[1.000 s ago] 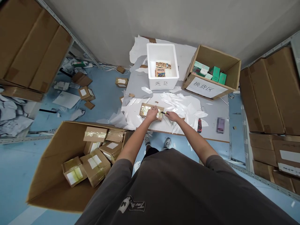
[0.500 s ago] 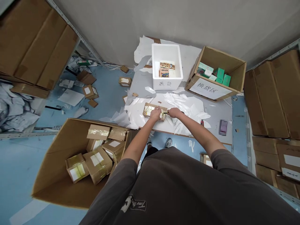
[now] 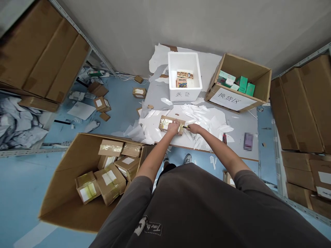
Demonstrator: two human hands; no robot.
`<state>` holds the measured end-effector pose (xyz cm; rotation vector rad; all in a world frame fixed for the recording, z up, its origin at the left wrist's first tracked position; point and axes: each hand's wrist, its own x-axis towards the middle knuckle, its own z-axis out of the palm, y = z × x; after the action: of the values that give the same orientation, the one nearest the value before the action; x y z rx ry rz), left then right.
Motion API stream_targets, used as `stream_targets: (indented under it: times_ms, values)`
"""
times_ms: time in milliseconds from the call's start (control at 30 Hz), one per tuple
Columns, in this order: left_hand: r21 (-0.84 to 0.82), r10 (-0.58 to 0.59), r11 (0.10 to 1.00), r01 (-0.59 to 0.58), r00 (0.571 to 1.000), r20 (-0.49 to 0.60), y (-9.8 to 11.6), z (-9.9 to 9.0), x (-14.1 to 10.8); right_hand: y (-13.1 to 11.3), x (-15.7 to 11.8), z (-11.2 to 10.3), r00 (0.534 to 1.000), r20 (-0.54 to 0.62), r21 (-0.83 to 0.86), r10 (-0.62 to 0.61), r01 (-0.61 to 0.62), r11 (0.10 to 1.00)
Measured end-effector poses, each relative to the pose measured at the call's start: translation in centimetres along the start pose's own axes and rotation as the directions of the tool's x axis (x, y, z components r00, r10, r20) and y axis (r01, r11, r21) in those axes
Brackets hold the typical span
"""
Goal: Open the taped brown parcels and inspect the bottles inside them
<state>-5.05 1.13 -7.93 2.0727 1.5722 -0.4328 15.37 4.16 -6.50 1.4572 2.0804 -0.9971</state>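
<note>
One paper-littered table (image 3: 239, 125), blue floor (image 3: 119, 119), left fingers (image 3: 176, 123) spread on taped carton (image 3: 164, 123), right fingers (image 3: 191, 127) clenched round probably a cutter (image 3: 185, 127)

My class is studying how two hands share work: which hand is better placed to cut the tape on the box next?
Probably the right hand: it holds a thin, cutter-like tool directed toward the taped box at its right end. The left hand rests on the box, seemingly steadying it.

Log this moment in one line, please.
left hand: on taped carton | right hand: gripping slim tool at carton | around: paper scraps | beyond: foam box, open cardboard box
</note>
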Motion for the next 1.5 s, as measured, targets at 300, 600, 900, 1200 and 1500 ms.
stream_targets:
  times_ms: [300,600,900,1200,1500]
  values:
    - [-0.058,-0.005,0.998,0.006,1.0,0.002,0.1,-0.5,-0.3,0.0,-1.2,5.3,0.992,0.125,0.71,-0.018,-0.077,0.7]
    - [-0.193,-0.008,0.981,-0.019,0.99,-0.143,-1.2,-0.7,-2.1,0.4,-4.0,7.1,0.997,0.053,0.676,0.048,-0.072,0.733]
    - [-0.071,0.0,0.997,-0.017,0.974,-0.228,-2.3,1.1,0.0,1.0,-5.5,6.1,0.969,-0.196,0.483,0.149,-0.037,0.875]
    - [-0.021,0.047,0.998,-0.053,0.973,-0.224,-2.4,1.6,-0.1,1.6,-3.7,4.1,0.974,-0.224,0.14,0.015,0.017,0.99]
    - [-0.041,0.02,0.999,-0.033,0.96,-0.278,-2.0,3.0,-0.3,1.3,-3.6,4.4,0.959,-0.277,0.031,-0.06,0.071,0.997]
